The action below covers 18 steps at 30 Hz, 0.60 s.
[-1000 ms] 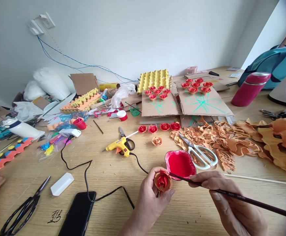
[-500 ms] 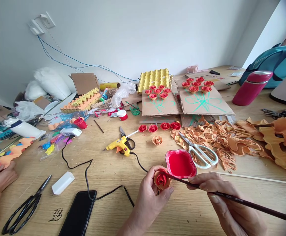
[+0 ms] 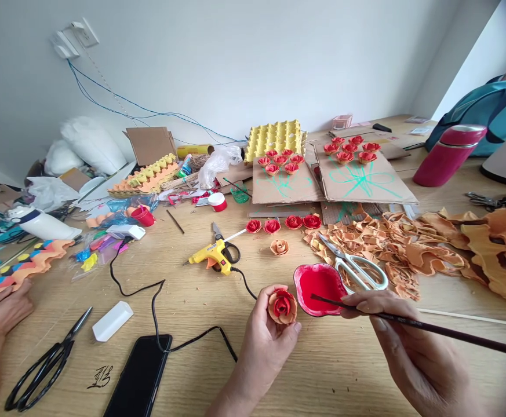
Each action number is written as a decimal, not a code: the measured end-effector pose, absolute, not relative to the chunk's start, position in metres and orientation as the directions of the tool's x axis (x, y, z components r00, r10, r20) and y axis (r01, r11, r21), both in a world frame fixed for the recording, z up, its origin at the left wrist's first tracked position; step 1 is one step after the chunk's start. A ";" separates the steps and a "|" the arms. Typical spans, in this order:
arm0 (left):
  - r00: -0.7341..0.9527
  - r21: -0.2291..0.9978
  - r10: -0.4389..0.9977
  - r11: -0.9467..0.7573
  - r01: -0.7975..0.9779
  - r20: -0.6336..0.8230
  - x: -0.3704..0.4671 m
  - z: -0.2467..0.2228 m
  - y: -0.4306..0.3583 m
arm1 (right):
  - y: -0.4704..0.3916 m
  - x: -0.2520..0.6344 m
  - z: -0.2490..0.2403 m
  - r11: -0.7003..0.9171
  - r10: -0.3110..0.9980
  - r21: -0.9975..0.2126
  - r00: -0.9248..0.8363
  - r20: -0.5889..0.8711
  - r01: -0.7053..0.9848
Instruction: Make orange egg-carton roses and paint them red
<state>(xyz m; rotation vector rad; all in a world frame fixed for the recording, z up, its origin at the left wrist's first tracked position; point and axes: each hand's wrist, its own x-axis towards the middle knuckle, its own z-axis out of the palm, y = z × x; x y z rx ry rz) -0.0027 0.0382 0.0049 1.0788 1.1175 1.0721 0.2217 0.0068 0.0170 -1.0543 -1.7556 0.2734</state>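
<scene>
Two hands work low in the view: the left hand (image 3: 264,347) grips a partly red paper rose (image 3: 283,306) between thumb and fingers, its petals facing up, and the right hand (image 3: 404,341) pinches a dark paintbrush (image 3: 413,324). The brush's tip is in the red paint of a wavy-rimmed dish (image 3: 298,284), which sits on the tabletop (image 3: 200,370) just beside the held rose.

Behind the dish lies an unpainted orange rose (image 3: 279,247), with a row of four red roses (image 3: 294,222) farther back. More red roses stand in two groups on cardboard sheets (image 3: 366,185) marked with green lines, in front of a yellow egg tray (image 3: 274,139). White-handled scissors (image 3: 361,271) lie just right of the dish, against a heap of orange scraps (image 3: 392,243); a pink bottle (image 3: 449,156) is beyond the scraps.

Left of the roses, a yellow glue gun (image 3: 213,256) lies beside small dark-handled scissors (image 3: 230,250). Nearer are a black phone (image 3: 139,376), a white block (image 3: 112,321) and large black scissors (image 3: 46,368). At the left edge, another person's hand (image 3: 7,310) touches a painted carton strip (image 3: 26,266).
</scene>
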 end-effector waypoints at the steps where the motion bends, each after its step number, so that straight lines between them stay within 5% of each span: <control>1: 0.109 0.985 0.985 0.146 -0.089 -0.136 -0.002 0.006 0.038 | 0.007 0.222 0.015 0.590 0.758 -0.609 -0.105 0.643 0.530; 18: 0.098 0.989 0.984 0.150 0.018 -0.151 -0.004 0.004 0.037 | 0.011 0.218 0.015 0.589 0.746 -0.545 -0.141 0.651 0.597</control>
